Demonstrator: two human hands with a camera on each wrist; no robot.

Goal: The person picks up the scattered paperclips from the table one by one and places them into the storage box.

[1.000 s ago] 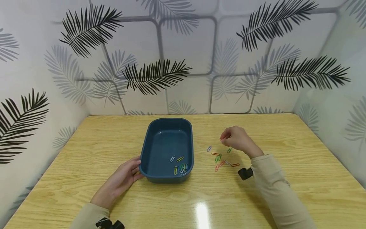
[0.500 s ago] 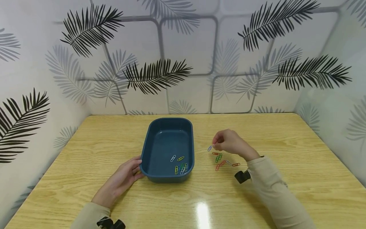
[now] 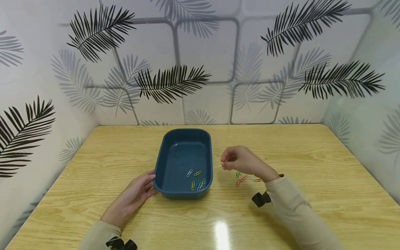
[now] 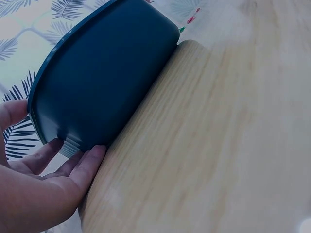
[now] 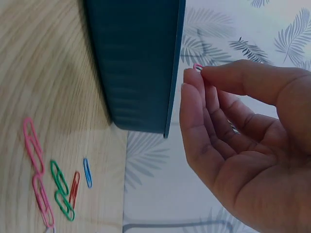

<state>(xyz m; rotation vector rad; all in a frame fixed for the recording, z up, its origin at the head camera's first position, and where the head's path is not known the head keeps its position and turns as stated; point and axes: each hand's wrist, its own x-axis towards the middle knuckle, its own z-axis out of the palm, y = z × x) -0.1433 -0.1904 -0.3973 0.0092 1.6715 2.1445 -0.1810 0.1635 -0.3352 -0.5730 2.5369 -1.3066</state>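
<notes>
A dark blue rectangular tray stands on the table. My left hand holds its near left corner, the thumb at the rim and the other fingers against the outer wall, as the left wrist view shows. To the right of the tray, my right hand is raised above the table. Its thumb and forefinger pinch a pink paper clip, mostly hidden by the fingertips. Below and behind that hand lie loose paper clips: pink, green, red and blue.
Several yellow, white, green and blue paper clips lie in the tray's near end, such as a yellow paper clip. The wooden table meets a leaf-patterned wall covering behind and at both sides.
My right hand has moved left and nearer, from over the paper clips toward the tray, carrying the pinched clip. The left hand and the tray have stayed in place.
</notes>
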